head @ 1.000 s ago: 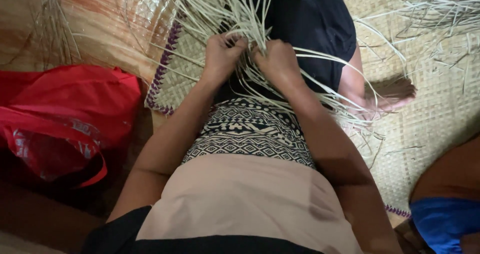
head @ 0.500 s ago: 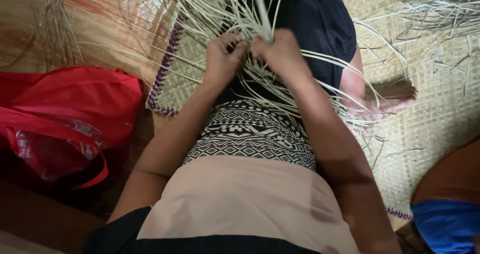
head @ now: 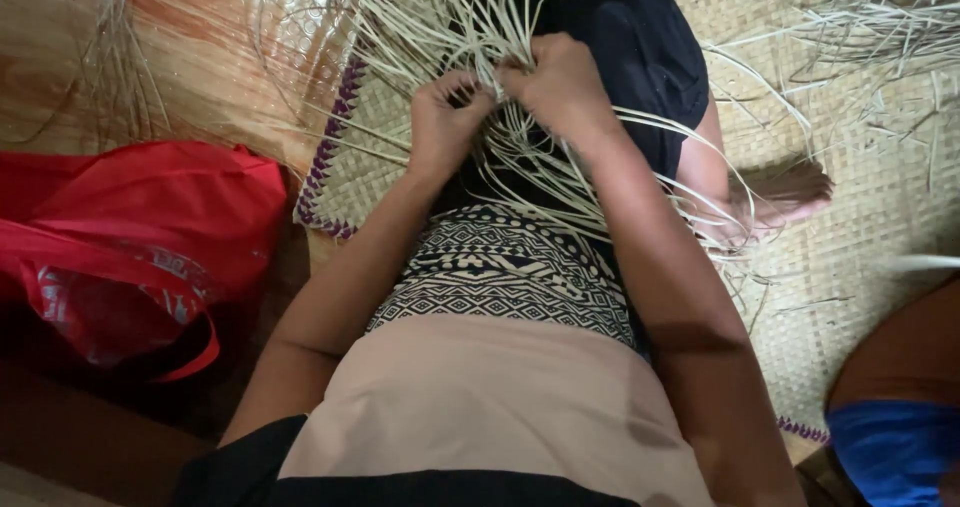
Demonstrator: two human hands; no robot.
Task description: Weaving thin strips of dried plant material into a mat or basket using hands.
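Observation:
My left hand (head: 447, 117) and my right hand (head: 558, 84) meet over my lap, both pinching thin pale straw strips (head: 440, 22) that fan out from a partly woven mat (head: 345, 172) with a purple edge. The fingertips of the two hands almost touch among the strands. Loose strips trail across my dark-clad thigh (head: 635, 57) toward my bare foot (head: 790, 189). A black-and-white patterned cloth (head: 500, 267) lies over my lap under my forearms.
A red plastic bag (head: 130, 247) lies at the left. A woven floor mat (head: 860, 227) covers the floor at the right, with more loose straw (head: 880, 27) at the top right. Another person's limb and blue garment (head: 895, 437) show at the lower right.
Both hands have shifted slightly up and away from me along the strands. The view has tilted a little.

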